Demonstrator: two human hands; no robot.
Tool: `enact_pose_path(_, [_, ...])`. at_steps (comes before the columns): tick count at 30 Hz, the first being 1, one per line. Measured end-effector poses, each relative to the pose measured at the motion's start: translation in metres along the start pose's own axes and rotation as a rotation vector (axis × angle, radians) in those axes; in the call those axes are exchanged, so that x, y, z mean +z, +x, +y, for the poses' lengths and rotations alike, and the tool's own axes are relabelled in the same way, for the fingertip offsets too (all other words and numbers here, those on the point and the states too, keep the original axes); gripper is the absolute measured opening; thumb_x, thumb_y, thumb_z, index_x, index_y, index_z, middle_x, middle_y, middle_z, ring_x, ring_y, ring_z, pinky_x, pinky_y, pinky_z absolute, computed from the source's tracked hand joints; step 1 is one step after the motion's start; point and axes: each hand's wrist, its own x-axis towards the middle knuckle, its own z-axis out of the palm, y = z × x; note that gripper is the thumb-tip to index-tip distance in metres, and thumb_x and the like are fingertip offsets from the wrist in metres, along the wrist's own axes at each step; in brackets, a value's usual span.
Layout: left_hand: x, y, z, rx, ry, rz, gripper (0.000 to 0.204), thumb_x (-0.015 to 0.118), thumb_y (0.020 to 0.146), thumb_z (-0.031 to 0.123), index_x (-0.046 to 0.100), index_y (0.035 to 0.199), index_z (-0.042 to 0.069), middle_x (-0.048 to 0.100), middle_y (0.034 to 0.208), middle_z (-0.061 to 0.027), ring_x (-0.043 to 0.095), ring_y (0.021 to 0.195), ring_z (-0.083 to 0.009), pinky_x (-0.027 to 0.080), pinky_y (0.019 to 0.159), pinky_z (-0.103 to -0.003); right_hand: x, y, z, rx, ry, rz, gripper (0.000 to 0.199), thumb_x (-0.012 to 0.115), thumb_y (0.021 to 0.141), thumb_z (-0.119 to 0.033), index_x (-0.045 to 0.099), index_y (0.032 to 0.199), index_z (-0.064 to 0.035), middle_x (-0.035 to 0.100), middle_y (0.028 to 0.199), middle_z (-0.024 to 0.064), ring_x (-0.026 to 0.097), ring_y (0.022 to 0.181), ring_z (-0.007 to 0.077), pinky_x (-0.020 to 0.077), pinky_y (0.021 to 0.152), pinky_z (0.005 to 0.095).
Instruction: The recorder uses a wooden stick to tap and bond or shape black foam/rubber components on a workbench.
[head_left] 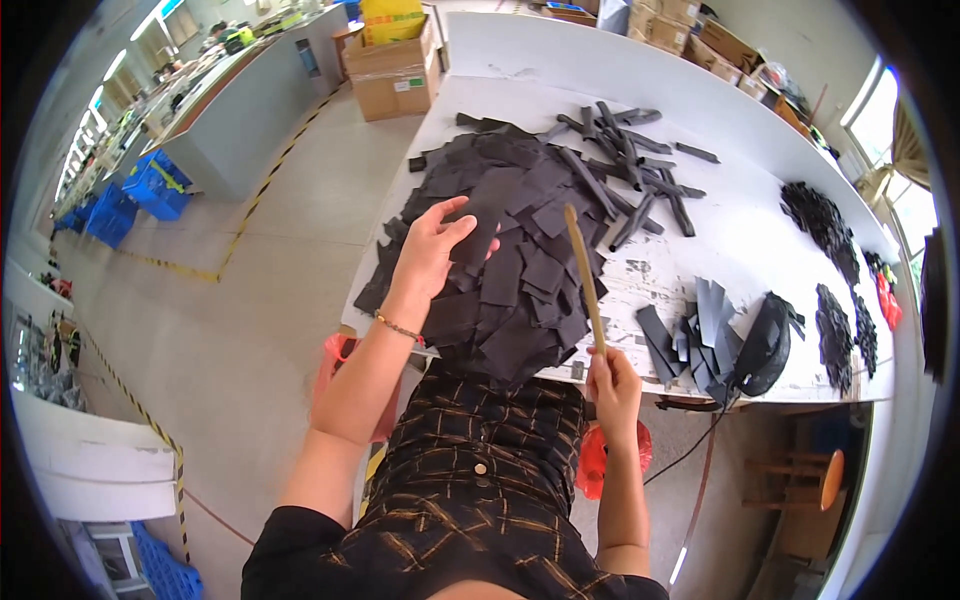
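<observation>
One big heap of flat black fabric pieces (520, 240) lay on the white worktable (740, 240), too many to count. Left hand (432, 250) rested on the heap at 9 o'clock, fingers pinching one dark rectangular piece (480, 225). Right hand (612, 385), at 6 o'clock, fingers wrapped around one thin wooden stick (584, 275). Two brown cardboard boxes (392, 70) stood at 11 o'clock, one yellow bag (392, 20) on top.
</observation>
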Motion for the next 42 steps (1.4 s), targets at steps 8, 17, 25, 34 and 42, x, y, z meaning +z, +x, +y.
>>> enact_pose_path(8, [-0.021, -0.018, -0.023, 0.129, -0.421, 0.397, 0.019, 0.067, 0.092, 0.010, 0.067, 0.103, -0.005, 0.071, 0.096, -0.0145, 0.070, 0.086, -0.0221, 0.057, 0.080, -0.031, 0.045, -0.056, 0.001, 0.032, 0.002, -0.261, 0.018, 0.055, 0.099, -0.012, 0.064, 0.108, 0.0013, 0.054, 0.067, -0.0028, 0.042, 0.054, 0.0016, 0.0314, 0.047, 0.0188])
enact_pose_path(17, [-0.010, -0.022, -0.039, 0.138, -0.436, 0.354, 0.017, 0.066, 0.092, 0.009, 0.065, 0.102, -0.005, 0.070, 0.095, -0.0134, 0.069, 0.083, -0.0207, 0.056, 0.077, -0.031, 0.064, -0.050, 0.005, 0.044, -0.064, -0.253, 0.018, 0.059, 0.096, -0.012, 0.065, 0.109, -0.0001, 0.058, 0.066, 0.0004, 0.051, 0.059, 0.0051, 0.0407, 0.055, 0.0230])
enact_pose_path(25, [0.045, -0.106, -0.053, -0.050, -0.245, 0.285, 0.024, 0.066, 0.091, 0.009, 0.063, 0.111, -0.004, 0.070, 0.098, -0.0086, 0.065, 0.089, -0.0107, 0.050, 0.076, -0.023, 0.097, -0.020, -0.006, -0.167, 0.027, -0.113, 0.027, 0.053, 0.097, -0.006, 0.053, 0.124, -0.0020, 0.053, 0.066, -0.0013, 0.045, 0.057, 0.0041, 0.0349, 0.050, 0.0210])
enact_pose_path(34, [0.022, -0.106, -0.032, -0.081, -0.448, 0.160, 0.034, 0.060, 0.097, 0.027, 0.060, 0.113, -0.003, 0.069, 0.091, -0.0147, 0.071, 0.081, -0.0275, 0.058, 0.079, -0.041, 0.117, -0.023, 0.001, -0.298, -0.025, -0.210, 0.025, 0.050, 0.097, -0.002, 0.050, 0.121, 0.0033, 0.054, 0.068, 0.0023, 0.046, 0.057, 0.0064, 0.0367, 0.051, 0.0232])
enact_pose_path(42, [-0.006, -0.089, -0.021, 0.174, -0.378, 0.483, 0.027, 0.066, 0.094, 0.028, 0.061, 0.096, 0.001, 0.058, 0.063, -0.0041, 0.048, 0.042, -0.0107, 0.031, 0.035, -0.023, 0.114, -0.075, 0.028, -0.268, -0.232, -0.309, 0.012, 0.052, 0.099, -0.007, 0.060, 0.101, 0.0013, 0.049, 0.062, 0.0025, 0.047, 0.055, 0.0092, 0.0395, 0.050, 0.0282])
